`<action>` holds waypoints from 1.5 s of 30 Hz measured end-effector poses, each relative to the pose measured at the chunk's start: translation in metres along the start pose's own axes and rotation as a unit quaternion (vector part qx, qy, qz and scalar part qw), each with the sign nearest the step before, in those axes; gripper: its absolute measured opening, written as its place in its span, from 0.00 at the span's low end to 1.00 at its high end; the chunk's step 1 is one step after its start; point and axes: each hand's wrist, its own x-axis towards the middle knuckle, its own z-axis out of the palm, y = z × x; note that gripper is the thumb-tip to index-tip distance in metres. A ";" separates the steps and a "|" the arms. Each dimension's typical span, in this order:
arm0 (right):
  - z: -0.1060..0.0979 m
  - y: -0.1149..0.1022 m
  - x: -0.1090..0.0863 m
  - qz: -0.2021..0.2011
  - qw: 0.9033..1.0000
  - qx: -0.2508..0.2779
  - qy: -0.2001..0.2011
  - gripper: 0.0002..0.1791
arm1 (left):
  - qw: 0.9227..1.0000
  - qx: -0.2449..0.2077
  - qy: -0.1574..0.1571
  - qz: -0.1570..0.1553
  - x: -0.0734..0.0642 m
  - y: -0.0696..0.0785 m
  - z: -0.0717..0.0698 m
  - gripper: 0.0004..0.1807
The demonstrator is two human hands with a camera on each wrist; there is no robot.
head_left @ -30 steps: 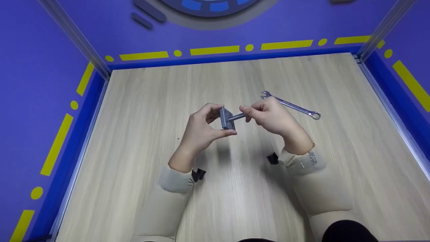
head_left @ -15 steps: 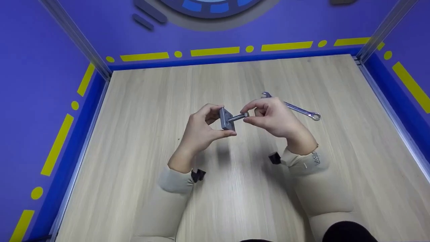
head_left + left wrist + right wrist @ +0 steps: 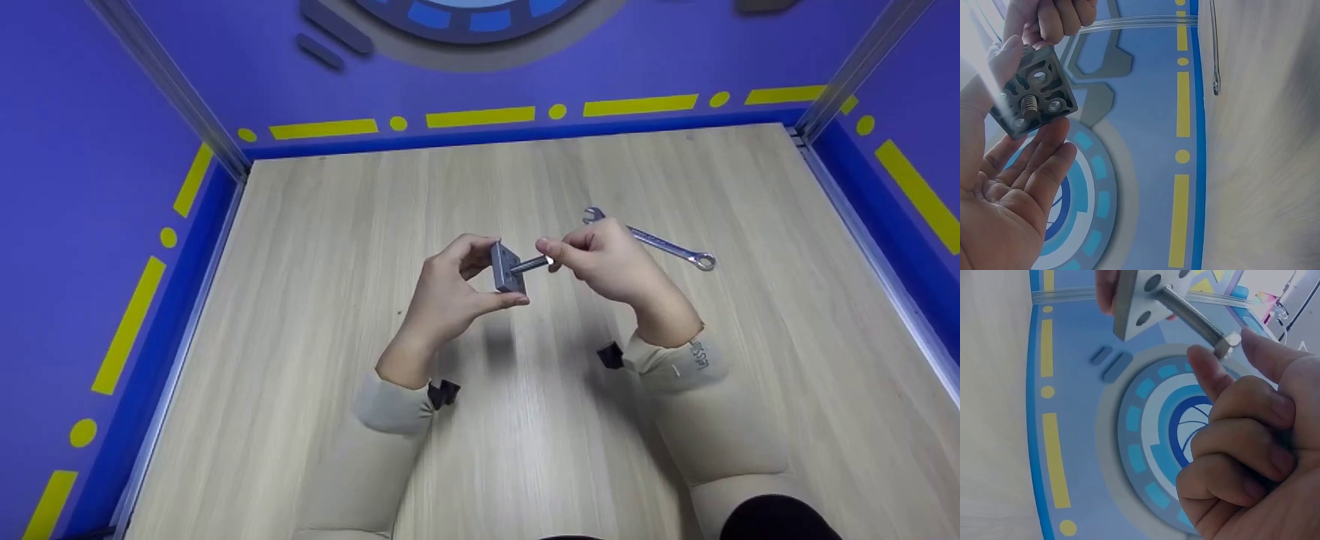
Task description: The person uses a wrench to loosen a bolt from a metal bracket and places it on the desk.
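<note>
My left hand [image 3: 444, 294] grips a grey square plate [image 3: 508, 279] by its edges, thumb below and fingers above, over the table. A long hex-head bolt [image 3: 531, 264] sticks out of the plate toward the right. Thumb and index finger of my right hand [image 3: 609, 262] are at the bolt's head and pinch it; its other fingers are curled in the right wrist view. From the left wrist, the ribbed back of the plate [image 3: 1044, 84] shows several holes, with the threaded bolt end [image 3: 1029, 106] coming through the middle.
A combination wrench [image 3: 667, 244] lies on the wooden table [image 3: 315, 300], behind and to the right of my right hand. Blue panels [image 3: 480, 82] with yellow marks stand along the back and sides. Black wrist mounts [image 3: 444, 392] sit at both cuffs.
My right thumb and index finger spread apart around the bolt's head half a second ago, and now have closed on it again with the hand turned. The left hand and plate stay nearly still.
</note>
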 end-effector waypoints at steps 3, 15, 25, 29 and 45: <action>0.001 -0.001 0.000 -0.006 1.000 -0.003 -0.009 0.21 | 1.000 0.003 -0.002 -0.002 0.000 0.000 0.001 0.43; -0.003 -0.002 -0.005 -0.051 0.998 0.030 -0.021 0.10 | 1.000 -0.014 -0.006 -0.012 0.000 -0.002 0.000 0.44; -0.003 0.001 -0.005 -0.053 0.997 0.050 -0.016 0.19 | 1.000 -0.026 0.000 -0.016 -0.001 -0.001 -0.001 0.43; -0.002 0.001 -0.002 -0.003 1.000 0.023 -0.002 0.14 | 1.000 -0.020 0.002 -0.013 0.000 -0.001 0.000 0.43; -0.005 -0.006 -0.004 -0.009 0.999 0.012 -0.031 0.09 | 1.000 0.006 -0.011 -0.012 0.000 -0.002 -0.001 0.44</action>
